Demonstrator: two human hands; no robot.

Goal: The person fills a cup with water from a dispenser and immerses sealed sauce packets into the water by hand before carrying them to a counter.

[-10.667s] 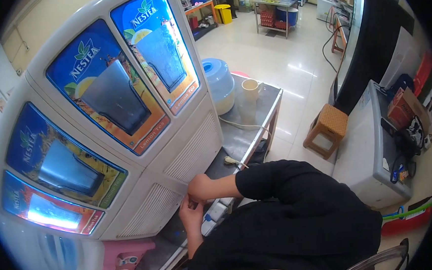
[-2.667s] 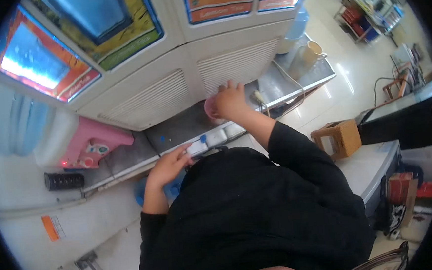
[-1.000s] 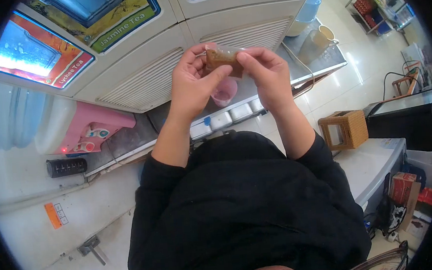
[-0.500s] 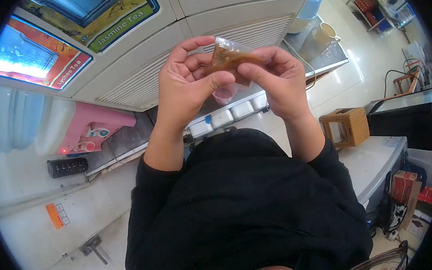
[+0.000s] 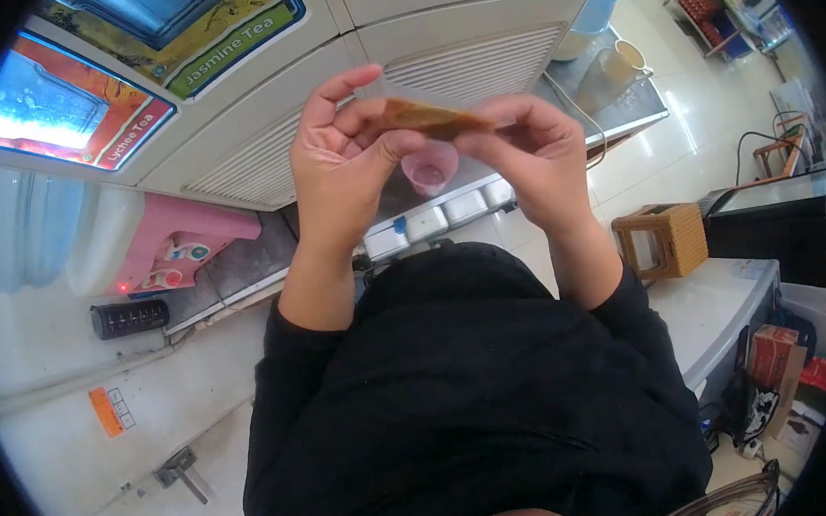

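Observation:
A small clear plastic sachet with brown-orange contents [image 5: 433, 119] is stretched between my two hands, tilted so that I see it nearly edge-on. My left hand [image 5: 345, 153] pinches its left end between thumb and curled fingers, with the index finger raised. The right end is gripped by my right hand [image 5: 531, 151], thumb against the near face and fingers behind. What exactly fills the sachet I cannot make out. Below it, on the counter, stands a pink translucent cup [image 5: 429, 169].
A drink dispenser [image 5: 262, 106] with lit tea labels rises in front. To the left is a pink-and-white water dispenser [image 5: 185, 236] beside a black cylinder [image 5: 130, 319]. A pitcher [image 5: 610, 76], a woven box [image 5: 660, 243] and a white cabinet top [image 5: 719, 310] are on the right.
The sachet has been tipped flatter and pulled straighter between my hands. My left hand has shifted slightly left, and more of the pink cup shows.

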